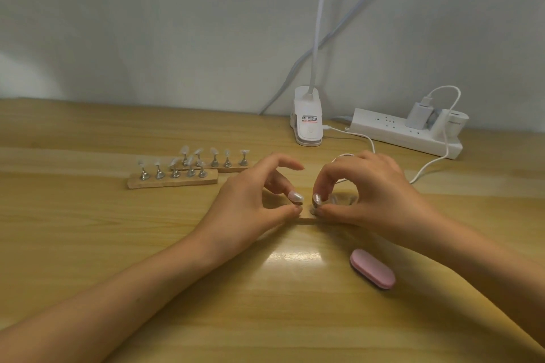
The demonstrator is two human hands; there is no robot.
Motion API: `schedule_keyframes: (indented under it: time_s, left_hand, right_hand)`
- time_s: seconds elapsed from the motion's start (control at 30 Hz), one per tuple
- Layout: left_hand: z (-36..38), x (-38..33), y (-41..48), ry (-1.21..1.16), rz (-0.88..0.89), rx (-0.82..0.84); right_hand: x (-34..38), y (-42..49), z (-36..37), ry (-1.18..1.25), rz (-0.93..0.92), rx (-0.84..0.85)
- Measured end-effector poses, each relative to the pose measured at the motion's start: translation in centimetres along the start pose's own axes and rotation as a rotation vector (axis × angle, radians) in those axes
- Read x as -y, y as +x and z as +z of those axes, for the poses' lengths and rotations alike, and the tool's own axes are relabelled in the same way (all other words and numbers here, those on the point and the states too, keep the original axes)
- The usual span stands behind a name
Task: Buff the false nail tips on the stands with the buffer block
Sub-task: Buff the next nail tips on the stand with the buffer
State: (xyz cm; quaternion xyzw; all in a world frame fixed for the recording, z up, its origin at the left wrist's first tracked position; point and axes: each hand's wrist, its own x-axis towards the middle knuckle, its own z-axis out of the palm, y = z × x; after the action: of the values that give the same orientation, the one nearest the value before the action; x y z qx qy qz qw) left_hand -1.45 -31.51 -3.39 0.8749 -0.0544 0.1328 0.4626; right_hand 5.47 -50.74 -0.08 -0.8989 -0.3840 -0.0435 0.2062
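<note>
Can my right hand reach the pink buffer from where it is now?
Probably yes. The buffer lies bare on the table just in front of the right hand, nothing between them. But that hand's fingers pinch a small stand, so it must let go first.

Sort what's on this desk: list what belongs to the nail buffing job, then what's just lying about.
For the job:
- pink buffer block
- front nail stand
- back nail stand
- the strip under the left hand and right hand

Lying about:
- clip lamp base
- power strip
- charger plug
</note>
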Motion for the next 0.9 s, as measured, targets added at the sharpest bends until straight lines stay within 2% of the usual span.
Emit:
schedule_keyframes:
  time_s: [0.2,0.43,0.7,0.9]
  left_hand:
    - [0.0,-0.1,0.2,-0.077,-0.037,0.022]
    - [0.0,0.1,0.2,-0.191,-0.093,0.061]
    - [-0.3,0.2,0.3,-0.268,-0.128,0.118]
    - [-0.6,0.2,0.3,-0.309,-0.129,0.155]
  right_hand:
    - [0.1,-1.1,0.7,0.04,-0.046,-0.077]
    - [0.7,-1.5,0.9,-0.092,-0.134,-0.14]
    - [0.0,-1.6,-1.1,0.18,-0.152,-0.17]
    - [-0.4,-2.8,-1.4,0.207,-0.172,-0.172]
